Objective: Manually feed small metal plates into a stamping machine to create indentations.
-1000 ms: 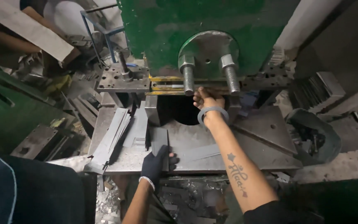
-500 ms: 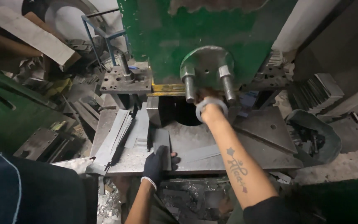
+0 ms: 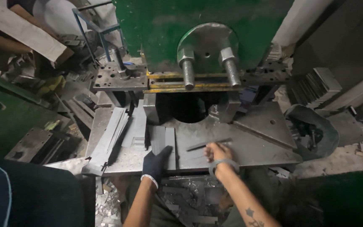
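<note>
Both hands lie low in the middle of the frame, on the steel table [image 3: 253, 147] of a green press [image 3: 156, 29]. Left hand [image 3: 156, 163], in a dark glove, rests flat with fingers spread on a short stack of grey metal strips [image 3: 163, 138] at the table's near edge; it presses on them rather than closing around them. Right hand [image 3: 216, 152], bare and with a metal bangle [image 3: 223, 164] at the wrist, is closed in a pinch on the near end of one thin strip [image 3: 209, 144], which slants up and to the right from the fingers across the table.

That thin strip is dark grey, narrow, flat and straight, lying just right of the stack under the gloved hand.

Counted: one strip in the right hand; a stack under the left whose number cannot be told; a longer bundle of strips [image 3: 110, 138] leaning at the table's left edge; two threaded bolts [image 3: 188, 71] with nuts on the round plate [image 3: 206, 42] above the dark opening at centre.
</note>
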